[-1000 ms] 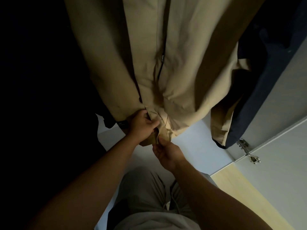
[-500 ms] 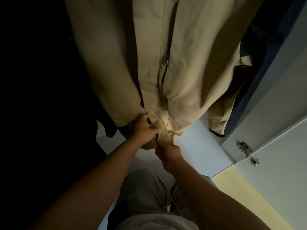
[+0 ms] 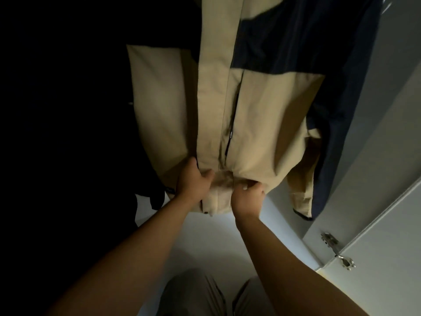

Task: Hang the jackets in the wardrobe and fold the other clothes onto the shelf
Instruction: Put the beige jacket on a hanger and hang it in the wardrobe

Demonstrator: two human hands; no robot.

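1. Tan-and-navy jacket [image 3: 262, 110] hung inside the wardrobe [image 3: 369, 144], front towards the camera; navy panel across the upper right, tan below; its top ran out of frame (hanger not visible).
2. Left hand [image 3: 193, 181] gripped the jacket's bottom hem just left of the front placket; fingers curled into the cloth.
3. Right hand [image 3: 248, 197] gripped the same hem just right of the placket; fingers closed in a fist round the fabric; hem bunched between the two hands.
4. Dark zip [image 3: 230, 135] ran down the tan front beside the placket, ending just above the hem.
5. One sleeve [image 3: 303, 197] hung at the jacket's right edge, near the wardrobe's side wall.
6. Dark garment [image 3: 157, 197] hung just left of the jacket; mostly lost in shadow.
7. White wardrobe floor [image 3: 280, 229] lay below the hem; metal hinge [image 3: 338, 250] sat on the pale door [image 3: 387, 270] at lower right; grey trousers [image 3: 193, 293] showed at the bottom edge.
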